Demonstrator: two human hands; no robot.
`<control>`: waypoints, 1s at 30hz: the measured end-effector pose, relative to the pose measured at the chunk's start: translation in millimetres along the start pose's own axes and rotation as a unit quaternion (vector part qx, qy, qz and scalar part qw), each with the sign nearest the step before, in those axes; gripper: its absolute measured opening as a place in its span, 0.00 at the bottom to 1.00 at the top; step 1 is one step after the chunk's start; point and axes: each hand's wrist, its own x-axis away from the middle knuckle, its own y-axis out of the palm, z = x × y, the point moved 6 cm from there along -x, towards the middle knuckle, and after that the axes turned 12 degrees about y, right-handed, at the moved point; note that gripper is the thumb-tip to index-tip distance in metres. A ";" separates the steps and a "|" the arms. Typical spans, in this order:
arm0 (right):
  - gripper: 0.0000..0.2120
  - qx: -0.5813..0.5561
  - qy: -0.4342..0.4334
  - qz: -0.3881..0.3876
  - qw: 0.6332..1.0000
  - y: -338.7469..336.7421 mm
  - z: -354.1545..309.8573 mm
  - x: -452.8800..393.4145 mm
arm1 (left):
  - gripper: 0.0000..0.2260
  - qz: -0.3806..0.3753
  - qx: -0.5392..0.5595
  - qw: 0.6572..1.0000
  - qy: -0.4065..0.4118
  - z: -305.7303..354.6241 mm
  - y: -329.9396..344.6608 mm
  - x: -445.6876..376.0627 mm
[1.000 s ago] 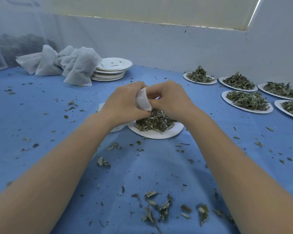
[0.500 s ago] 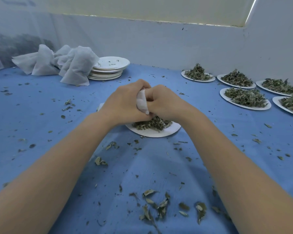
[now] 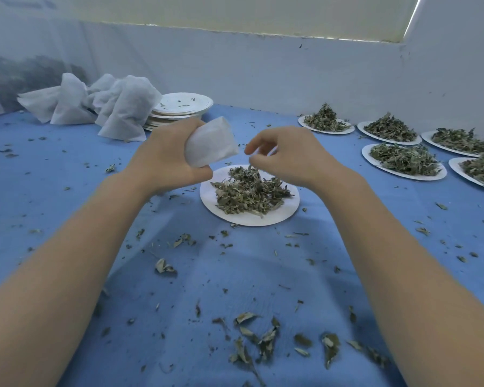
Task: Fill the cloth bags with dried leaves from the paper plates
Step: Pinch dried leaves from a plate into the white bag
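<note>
My left hand (image 3: 162, 160) grips a small white cloth bag (image 3: 210, 145), bunched in the fist, its free end pointing right. My right hand (image 3: 288, 157) hovers just right of the bag with loosely curled fingers, apart from it. I see nothing held in that hand. Below and between the hands, a white paper plate (image 3: 263, 220) carries a heap of dried leaves (image 3: 249, 194) on the blue table cover (image 3: 67, 191).
A pile of white cloth bags (image 3: 123, 107) lies at the back left beside a stack of empty paper plates (image 3: 182, 106). Several plates heaped with leaves (image 3: 403, 160) line the back right near the wall. Loose leaf bits (image 3: 263, 339) litter the near table.
Both hands were working the bag together over the plate. Now my right hand has let go and moved right, while my left hand has lifted the bag up and left.
</note>
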 end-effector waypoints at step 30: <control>0.05 0.005 -0.049 0.014 0.999 -6.6 -11.8 1.0 | 0.22 -0.040 -0.036 0.998 0.032 10.5 15.7 1.1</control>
